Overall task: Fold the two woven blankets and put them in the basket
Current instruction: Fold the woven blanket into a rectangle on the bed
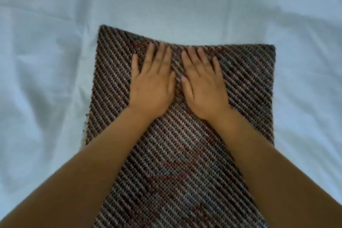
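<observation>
A woven blanket point(246, 79) with diagonal brown, black and cream stripes lies flat in the middle of the view, running from the centre down to the bottom edge. My left hand point(151, 81) and my right hand point(203, 83) lie side by side, palms down, on its far half, fingers straight and pointing away from me. Both press flat on the fabric just short of its far edge. Only this one blanket shows, and no basket is in view.
A pale blue-white sheet point(55, 61) with soft creases covers the surface under and all around the blanket. My forearms reach in from the bottom corners and hide parts of the blanket's near sides.
</observation>
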The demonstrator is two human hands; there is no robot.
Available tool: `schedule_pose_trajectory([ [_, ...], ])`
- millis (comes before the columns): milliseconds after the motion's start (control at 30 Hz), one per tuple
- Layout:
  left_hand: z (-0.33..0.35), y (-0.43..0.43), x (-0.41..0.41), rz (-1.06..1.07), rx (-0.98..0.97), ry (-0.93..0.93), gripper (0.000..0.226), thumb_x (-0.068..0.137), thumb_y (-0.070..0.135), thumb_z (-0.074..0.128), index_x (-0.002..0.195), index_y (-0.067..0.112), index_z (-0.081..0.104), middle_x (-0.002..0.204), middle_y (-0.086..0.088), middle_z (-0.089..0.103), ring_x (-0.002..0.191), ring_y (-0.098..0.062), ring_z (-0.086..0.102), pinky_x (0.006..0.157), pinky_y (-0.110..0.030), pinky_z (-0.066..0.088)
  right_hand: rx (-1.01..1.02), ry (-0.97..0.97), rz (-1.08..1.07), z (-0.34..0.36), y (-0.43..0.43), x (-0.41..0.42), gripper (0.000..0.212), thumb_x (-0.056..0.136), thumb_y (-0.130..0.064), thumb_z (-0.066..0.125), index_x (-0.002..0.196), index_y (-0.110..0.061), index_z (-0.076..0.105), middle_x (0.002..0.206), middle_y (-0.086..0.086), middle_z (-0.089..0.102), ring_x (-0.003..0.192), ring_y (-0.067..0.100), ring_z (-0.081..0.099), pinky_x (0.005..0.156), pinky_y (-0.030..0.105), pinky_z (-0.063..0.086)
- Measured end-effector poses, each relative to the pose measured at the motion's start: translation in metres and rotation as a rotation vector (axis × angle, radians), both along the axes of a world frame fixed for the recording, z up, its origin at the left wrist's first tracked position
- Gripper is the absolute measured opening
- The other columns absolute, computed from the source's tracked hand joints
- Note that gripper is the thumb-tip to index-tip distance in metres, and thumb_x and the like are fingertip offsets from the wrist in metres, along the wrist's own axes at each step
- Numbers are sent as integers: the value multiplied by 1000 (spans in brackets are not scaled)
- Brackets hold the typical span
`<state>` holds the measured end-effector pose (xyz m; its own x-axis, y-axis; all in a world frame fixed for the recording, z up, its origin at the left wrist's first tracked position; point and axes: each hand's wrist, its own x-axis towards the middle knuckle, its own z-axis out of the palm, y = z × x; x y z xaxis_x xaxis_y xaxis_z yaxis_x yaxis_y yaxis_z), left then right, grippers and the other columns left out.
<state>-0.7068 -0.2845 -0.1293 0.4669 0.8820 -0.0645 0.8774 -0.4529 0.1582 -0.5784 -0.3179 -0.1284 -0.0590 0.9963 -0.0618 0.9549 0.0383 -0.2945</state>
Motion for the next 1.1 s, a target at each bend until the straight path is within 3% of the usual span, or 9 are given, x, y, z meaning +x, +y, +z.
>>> schedule_pose_trajectory([
  [133, -13, 34, -16, 53, -71, -6, 69, 89, 57, 14, 148, 21, 11, 156, -2, 12, 144, -20, 2, 110, -42, -13, -63, -93, -161, -12, 11, 46, 62, 94, -50, 20, 148, -22, 12, 157, 8, 11, 145, 25, 4, 112, 41, -8],
  [233, -8, 58, -29, -2, -48, 71, 80, 82, 69, 14, 142, 19, 29, 146, -12, 33, 138, -28, 22, 112, -51, -5, -131, -121, -186, -12, 15, 77, 76, 85, -68, 16, 147, -25, 9, 157, 7, 9, 145, 25, 3, 112, 45, -8],
  [333, 9, 83, -44, -81, -54, 133, 88, 69, 83, 19, 117, 16, 50, 113, -14, 56, 108, -32, 49, 104, -51, 23, -226, -108, -134, -9, 19, 94, 91, 74, -83, 21, 147, -29, 11, 157, 7, 10, 144, 26, 5, 113, 49, -4],
  [433, 28, 112, -45, -139, -319, 242, 97, 44, 100, 24, 102, 26, 46, 90, -2, 58, 81, -24, 52, 84, -38, 36, -270, -127, -88, 2, 29, 98, 102, 60, -87, 25, 143, -28, 23, 150, 12, 25, 137, 33, 21, 111, 52, 11],
  [567, 43, 131, -32, -133, -536, 519, 119, 26, 100, 40, 113, 21, 56, 111, -5, 61, 98, -28, 55, 84, -39, 39, -406, -193, -51, 21, 51, 102, 109, 39, -91, 36, 122, -21, 38, 117, 12, 54, 110, 33, 49, 94, 48, 32],
  [733, 52, 119, -29, -92, -586, 500, 103, 30, 87, 57, 98, 10, 64, 83, -3, 61, 80, -25, 57, 76, -35, 47, -631, -291, -10, 36, 62, 96, 93, 50, -86, 52, 114, -19, 48, 107, 5, 60, 106, 28, 54, 92, 44, 33],
  [800, 55, 112, -32, -67, -488, 460, 85, 43, 82, 63, 88, 9, 63, 73, -2, 58, 72, -23, 55, 68, -33, 46, -547, -298, -23, 42, 57, 92, 73, 55, -82, 56, 88, -17, 54, 86, 1, 59, 86, 26, 55, 79, 38, 36],
  [867, 65, 98, -38, -39, -314, 417, 74, 47, 82, 62, 76, 15, 57, 66, 1, 54, 66, -21, 51, 61, -31, 41, -367, -314, -28, 51, 44, 90, 62, 60, -78, 58, 66, -18, 43, 72, 3, 57, 70, 25, 52, 69, 33, 34],
  [1100, 114, 44, -72, 25, 46, 224, 68, 58, 82, 54, 76, 18, 39, 54, 4, 36, 56, -22, 42, 60, -31, 34, 77, -291, -120, 95, -22, 79, 53, 76, -64, 56, 71, -15, 38, 57, 1, 38, 57, 25, 40, 64, 35, 28],
])
